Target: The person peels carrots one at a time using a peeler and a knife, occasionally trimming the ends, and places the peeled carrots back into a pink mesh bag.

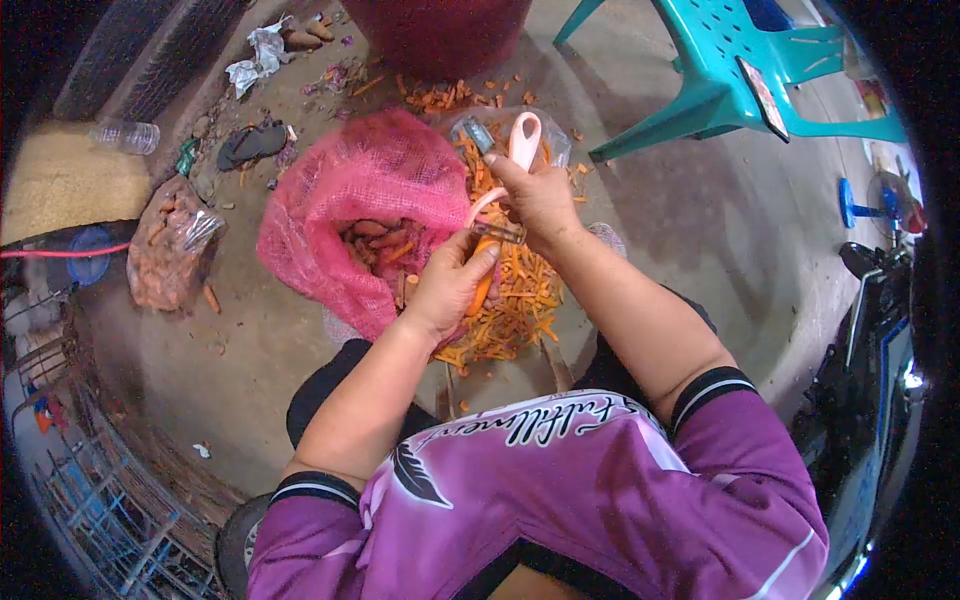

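My right hand (545, 200) is closed around a peeler with a pale pink looped handle (524, 142). The peeler's blade (498, 232) lies across the top of an orange carrot (484, 278), which my left hand (450, 285) grips from the side. Below both hands spreads a heap of orange peel strips (520, 310). To the left, a pink mesh sack (340, 190) gapes toward me, with unpeeled carrots (378, 245) inside. Just beyond my right fingers shows a flat grey piece (478, 133), partly over the peelings.
A dark red tub (440, 35) stands at the back, with orange scraps before it. At right is a teal plastic chair (710, 70) with a phone-like slab (763, 97) on it. A filled plastic bag (170, 245) and a sandal (252, 145) lie left; wire racks (110, 490) stand lower left.
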A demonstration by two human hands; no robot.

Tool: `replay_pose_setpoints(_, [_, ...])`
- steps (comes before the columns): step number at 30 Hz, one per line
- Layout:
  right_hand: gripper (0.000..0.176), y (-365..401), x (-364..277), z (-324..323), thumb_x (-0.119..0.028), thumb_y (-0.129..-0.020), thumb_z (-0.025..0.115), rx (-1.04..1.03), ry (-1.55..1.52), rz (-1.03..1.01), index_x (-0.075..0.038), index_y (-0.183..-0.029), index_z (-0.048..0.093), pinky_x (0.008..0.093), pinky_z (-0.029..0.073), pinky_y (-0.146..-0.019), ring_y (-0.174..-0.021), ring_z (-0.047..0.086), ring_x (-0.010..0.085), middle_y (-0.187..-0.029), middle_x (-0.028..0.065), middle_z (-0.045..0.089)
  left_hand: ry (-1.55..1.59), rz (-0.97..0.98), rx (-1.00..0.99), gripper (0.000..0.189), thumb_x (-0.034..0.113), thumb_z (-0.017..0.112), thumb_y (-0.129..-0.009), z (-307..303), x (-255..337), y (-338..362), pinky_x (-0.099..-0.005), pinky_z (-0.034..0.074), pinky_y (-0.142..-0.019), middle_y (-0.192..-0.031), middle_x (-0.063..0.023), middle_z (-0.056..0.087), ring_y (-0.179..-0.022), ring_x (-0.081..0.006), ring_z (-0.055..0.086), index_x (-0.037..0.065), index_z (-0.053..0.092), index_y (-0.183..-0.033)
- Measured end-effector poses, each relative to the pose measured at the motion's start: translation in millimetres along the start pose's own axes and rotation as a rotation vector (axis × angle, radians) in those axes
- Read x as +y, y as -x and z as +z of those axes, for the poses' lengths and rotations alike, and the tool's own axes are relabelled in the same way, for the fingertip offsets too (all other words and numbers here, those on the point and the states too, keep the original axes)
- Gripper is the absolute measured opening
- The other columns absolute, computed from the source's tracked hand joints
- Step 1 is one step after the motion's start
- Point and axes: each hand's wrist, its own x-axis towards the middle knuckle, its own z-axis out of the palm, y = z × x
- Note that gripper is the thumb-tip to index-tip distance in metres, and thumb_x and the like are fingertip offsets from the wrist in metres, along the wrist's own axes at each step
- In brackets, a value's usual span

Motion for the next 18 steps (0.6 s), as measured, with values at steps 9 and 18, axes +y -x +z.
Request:
replay_pose_setpoints(9, [0.028, -6.9, 9.5, -0.2, -0.028, -0.071, 0.065, -0.028, 0.043, 0.016, -0.003, -0.077, 0.054, 0.0221, 0.031, -0.04, -0.044, 0.041, 0.0085, -0.058, 0.0006, 0.048, -0.252, 0.13, 0.091, 0.024, 0.01, 0.054, -0.08, -13.8, -20.5, -13.5, -0.0218, 0.041, -0.061, -0.083, -0.0026, 0.055, -0.07, -0.0072, 0.049, -0.001, 0.051, -0.101])
replay_pose_setpoints(18, [0.033, 4.4, 4.2, 2.7, -0.029, -0.069, 0.067, -0.1, 0.229, -0.035, 0.001, -0.073, 0.055, 0.0232, 0.035, -0.042, -0.046, 0.046, 0.0101, -0.06, 0.0044, 0.052, -0.492, 0.217, 0.22, 0.025, 0.011, 0.059, -0.075, -8.6, -19.8, -11.0, -0.0245, 0.042, -0.065, -0.079, -0.0065, 0.058, -0.072, -0.0123, 0.053, -0.002, 0.053, -0.096])
